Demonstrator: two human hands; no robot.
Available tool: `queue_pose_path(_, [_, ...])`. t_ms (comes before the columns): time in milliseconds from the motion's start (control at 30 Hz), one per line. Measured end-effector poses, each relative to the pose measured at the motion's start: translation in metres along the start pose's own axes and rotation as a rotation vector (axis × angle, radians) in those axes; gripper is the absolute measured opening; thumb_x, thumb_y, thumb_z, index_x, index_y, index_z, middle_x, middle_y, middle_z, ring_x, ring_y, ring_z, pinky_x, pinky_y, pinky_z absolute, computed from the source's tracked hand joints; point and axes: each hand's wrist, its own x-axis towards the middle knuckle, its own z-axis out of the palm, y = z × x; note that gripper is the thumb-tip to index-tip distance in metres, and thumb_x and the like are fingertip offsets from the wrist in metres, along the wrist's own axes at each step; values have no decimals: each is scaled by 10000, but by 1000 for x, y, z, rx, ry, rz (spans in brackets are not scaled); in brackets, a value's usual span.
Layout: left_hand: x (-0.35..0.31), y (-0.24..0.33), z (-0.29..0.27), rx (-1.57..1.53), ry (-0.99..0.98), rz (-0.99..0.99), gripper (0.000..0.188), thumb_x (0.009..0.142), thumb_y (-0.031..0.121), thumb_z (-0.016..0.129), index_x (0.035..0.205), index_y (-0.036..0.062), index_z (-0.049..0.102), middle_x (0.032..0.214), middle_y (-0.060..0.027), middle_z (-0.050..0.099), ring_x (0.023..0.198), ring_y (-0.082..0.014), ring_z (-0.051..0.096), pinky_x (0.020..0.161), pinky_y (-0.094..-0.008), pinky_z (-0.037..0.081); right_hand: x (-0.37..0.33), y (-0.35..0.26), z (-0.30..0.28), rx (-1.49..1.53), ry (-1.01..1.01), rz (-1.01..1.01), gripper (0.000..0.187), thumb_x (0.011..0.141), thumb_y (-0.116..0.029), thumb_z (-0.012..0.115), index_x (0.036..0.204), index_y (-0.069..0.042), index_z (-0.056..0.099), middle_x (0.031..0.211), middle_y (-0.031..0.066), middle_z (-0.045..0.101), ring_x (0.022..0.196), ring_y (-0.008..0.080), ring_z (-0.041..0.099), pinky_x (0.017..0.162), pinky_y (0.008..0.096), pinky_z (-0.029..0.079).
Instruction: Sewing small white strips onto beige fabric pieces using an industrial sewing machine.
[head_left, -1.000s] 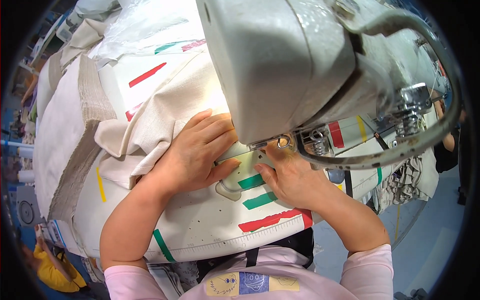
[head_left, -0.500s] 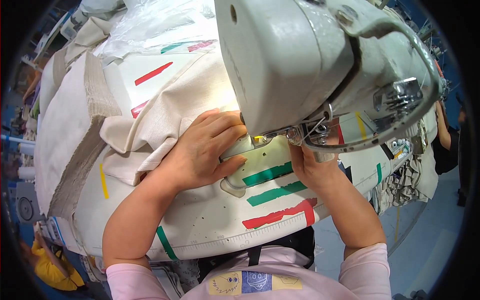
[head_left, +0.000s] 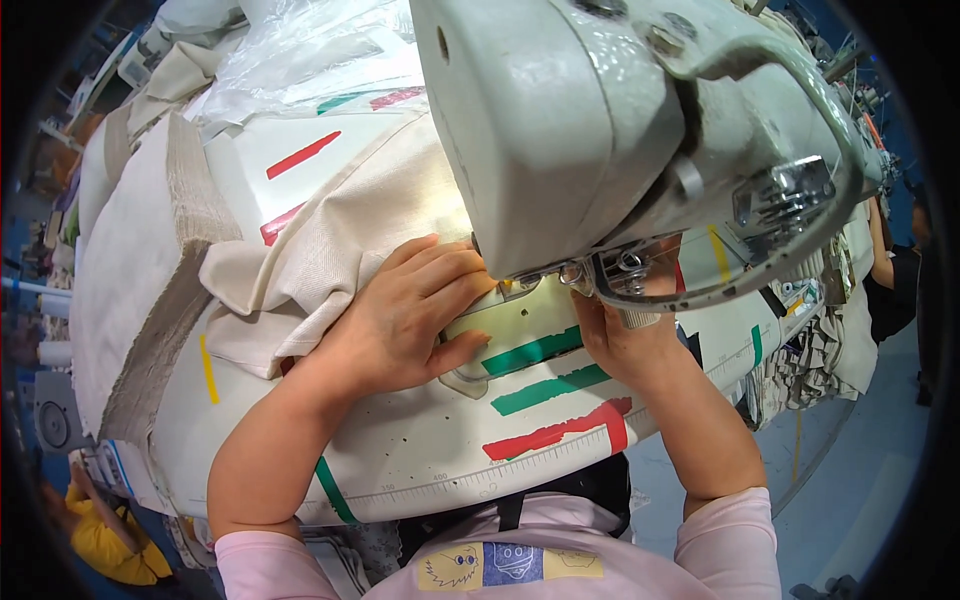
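Beneath the head of a white sewing machine (head_left: 560, 130), a cream piece of cloth (head_left: 350, 220) lies in folds over the table and runs under my left hand. My left hand (head_left: 415, 315) rests on this cloth with fingers stretched toward the needle area and the thumb spread apart, next to the lit metal plate. On the other side of the needle, my right hand (head_left: 630, 335) reaches up behind the thread guides and knob. Its fingers are mostly hidden by the machine, so what they touch cannot be seen.
A thick stack of cream cut cloth (head_left: 150, 260) stands at the left. Clear plastic sheeting (head_left: 310, 60) lies at the back. Green and red tape strips (head_left: 555, 388) mark the white table (head_left: 400, 440). Persons are nearby, one in a yellow shirt (head_left: 115, 535) at lower left.
The view has shifted slightly, and the machine head appears a little further left. Both hands keep nearly the same places by the needle.
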Motion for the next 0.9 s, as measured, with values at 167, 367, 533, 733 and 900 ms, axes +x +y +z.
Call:
queue_pose_path(167, [1, 1, -1, 15, -6, 2, 393, 789, 198, 723, 1116, 29, 585, 1141, -113, 574, 1162, -310, 553, 1050, -476, 390, 2, -2, -4, -9, 15, 20, 94, 701, -73, 675, 784, -100, 640, 784, 93, 553, 781, 321, 555, 675, 477, 402])
queue_pose_path(367, [1, 0, -2, 35, -1, 0, 393, 792, 190, 728, 1119, 28, 582, 1143, -107, 570, 1164, -306, 550, 1053, -474, 392, -5, -1, 1, 96, 20, 116, 115, 681, -65, 684, 784, -92, 642, 814, 107, 557, 819, 352, 556, 705, 491, 394])
queue_pose_path(533, [3, -1, -3, 60, -8, -10, 401, 791, 188, 732, 1124, 28, 576, 1151, -109, 564, 1168, -308, 547, 1054, -467, 393, -4, 2, -1, 57, 9, 99, 141, 656, -74, 686, 788, -96, 642, 851, 114, 572, 835, 358, 560, 721, 498, 391])
queue_pose_path(733, [3, 0, -3, 90, -10, -21, 396, 805, 200, 726, 1124, 23, 572, 1149, -119, 559, 1168, -313, 546, 1056, -463, 392, -3, 5, -3, 88, 26, 65, 161, 659, -86, 686, 814, -106, 650, 864, 106, 583, 852, 353, 566, 742, 500, 388])
queue_pose_path(900, [2, -1, -2, 98, -25, -53, 397, 817, 210, 719, 1133, 24, 567, 1149, -120, 559, 1172, -317, 544, 1061, -469, 391, -1, 2, -3, 110, 46, 60, 167, 656, -70, 672, 818, -106, 647, 852, 100, 579, 842, 346, 570, 734, 498, 394])
